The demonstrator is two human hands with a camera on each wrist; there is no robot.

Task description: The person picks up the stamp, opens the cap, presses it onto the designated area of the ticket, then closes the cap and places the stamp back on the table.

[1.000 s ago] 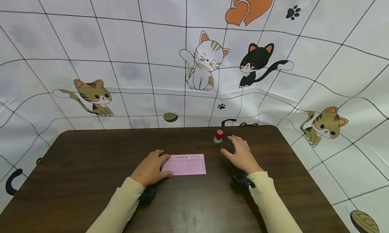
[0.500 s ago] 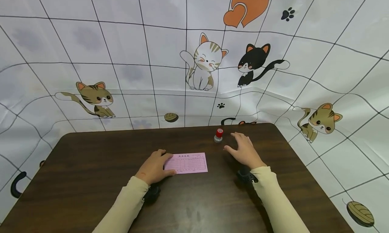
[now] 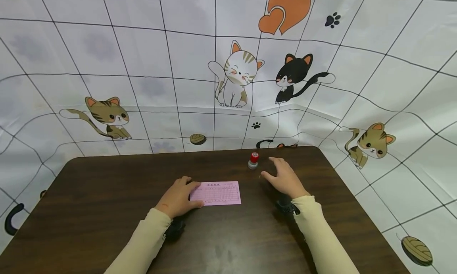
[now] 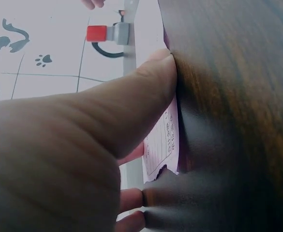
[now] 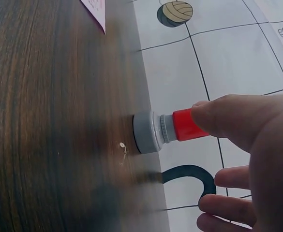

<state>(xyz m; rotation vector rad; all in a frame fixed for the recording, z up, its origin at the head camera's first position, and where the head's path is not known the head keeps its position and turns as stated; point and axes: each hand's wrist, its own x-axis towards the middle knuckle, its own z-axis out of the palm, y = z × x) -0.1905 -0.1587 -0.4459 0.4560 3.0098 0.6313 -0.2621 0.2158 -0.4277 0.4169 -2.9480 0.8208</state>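
A pink printed form slip (image 3: 220, 193) lies flat on the table. My left hand (image 3: 176, 197) rests over its left end, fingers spread; in the left wrist view the thumb (image 4: 153, 79) presses on the paper near its edge, and the slip curves up slightly with a torn notch (image 4: 161, 170) at one end. Beyond the slip to the right stands a small upright stamp (image 3: 253, 161) with a red top and grey base. My right hand (image 3: 287, 180) hovers just right of it, fingers loosely spread and nothing held. The right thumb (image 5: 218, 116) overlaps the stamp's red top in the right wrist view.
The dark wooden table (image 3: 107, 202) ends just behind the stamp. A white cloth (image 3: 171, 67) printed with cats and grid lines hangs behind and to the right. Dark straps with devices sit at both wrists.
The head view has shifted slightly. Both hands keep nearly the same pose, the left on the slip and the right beside the stamp.
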